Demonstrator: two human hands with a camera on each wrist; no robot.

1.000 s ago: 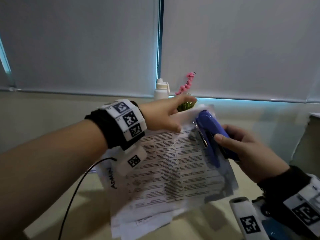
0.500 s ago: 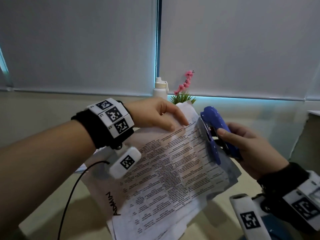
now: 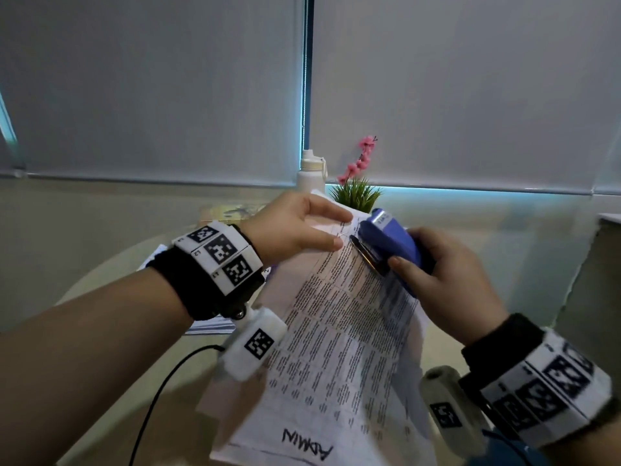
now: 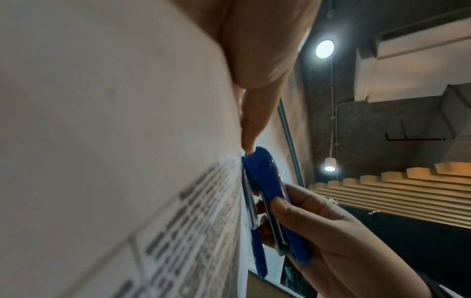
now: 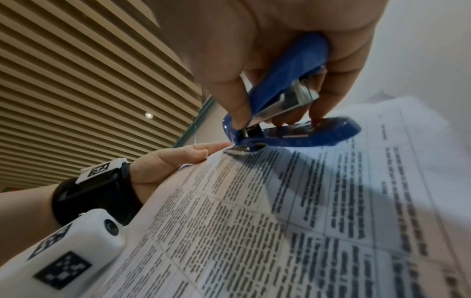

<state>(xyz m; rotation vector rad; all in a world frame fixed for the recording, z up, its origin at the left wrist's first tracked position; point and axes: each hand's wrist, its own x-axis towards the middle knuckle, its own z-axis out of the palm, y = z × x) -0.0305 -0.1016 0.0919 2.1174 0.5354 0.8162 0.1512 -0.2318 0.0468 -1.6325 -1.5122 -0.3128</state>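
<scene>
Left hand pinches the papers at the far corner to hold them together (so no sheet slips); right hand grips the blue stapler just beside it, ready to bite.

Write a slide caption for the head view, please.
Left hand pinches printed sheets; right hand holds blue stapler beside their corner.

I am working in an office. Grey roller blinds are covering the far windows, with a bottle and a small plant standing below them. I am holding printed papers marked ADMIN and a blue stapler over a pale table. Overhead, a slatted wood ceiling and a pendant lamp are showing beside a concrete wall.
</scene>
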